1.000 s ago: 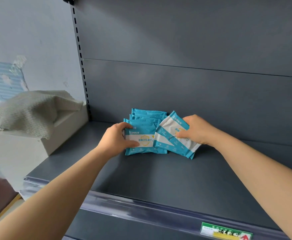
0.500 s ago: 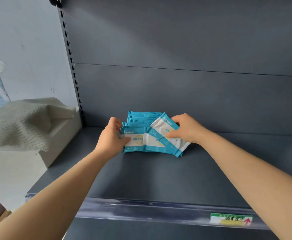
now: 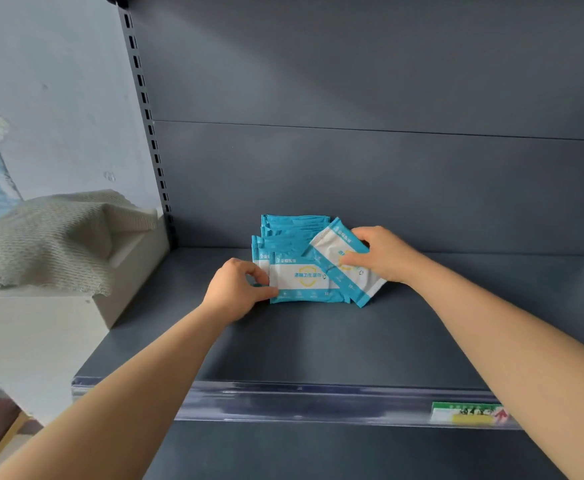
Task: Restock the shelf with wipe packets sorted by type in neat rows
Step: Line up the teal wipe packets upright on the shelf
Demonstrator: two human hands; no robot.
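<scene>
- Teal-and-white plastic wipe packets [image 3: 292, 233] stand in a row mid-way along the dark grey metal shelf [image 3: 318, 348].
- Left hand [image 3: 237, 289] pinches the front packet [image 3: 304, 280]'s left edge.
- Right hand [image 3: 384, 254] clasps a tilted packet [image 3: 347, 263], leaning on the row's right side.

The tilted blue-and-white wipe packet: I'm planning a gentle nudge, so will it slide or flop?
The tilted blue-and-white wipe packet looks flat and glossy, so it probably slides easily on the smooth grey metal shelf. Its soft pouch likely bends slightly; it cannot roll.
</scene>
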